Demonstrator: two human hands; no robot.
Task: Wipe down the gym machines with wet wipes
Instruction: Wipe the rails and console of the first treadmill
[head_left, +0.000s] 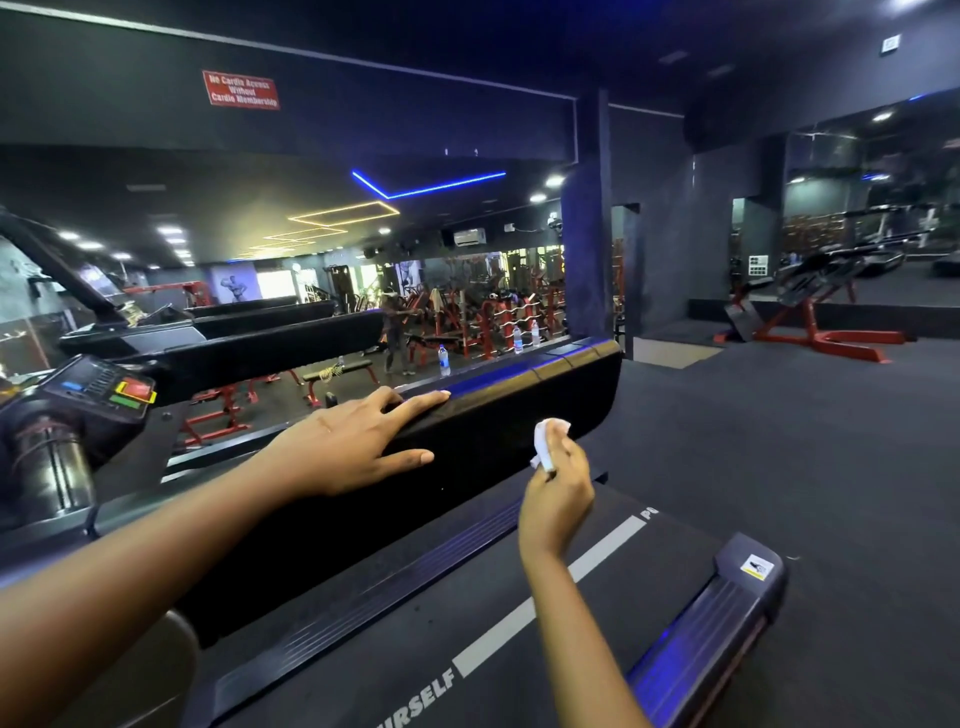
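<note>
Open floor (779, 441) lies past the black treadmill cover (493, 415), the left hand (343, 447) rests flat and wide on its top edge, and the right hand (557, 496) pinches a wet wipe (546, 441) just beside it.

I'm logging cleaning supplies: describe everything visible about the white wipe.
The wipe is white, soft-looking and crumpled into a small wad. The right hand pinches it in curled fingers, raised beside the treadmill's black side panel, above the belt. Whether it touches the panel cannot be told. No dirt shows on it.
</note>
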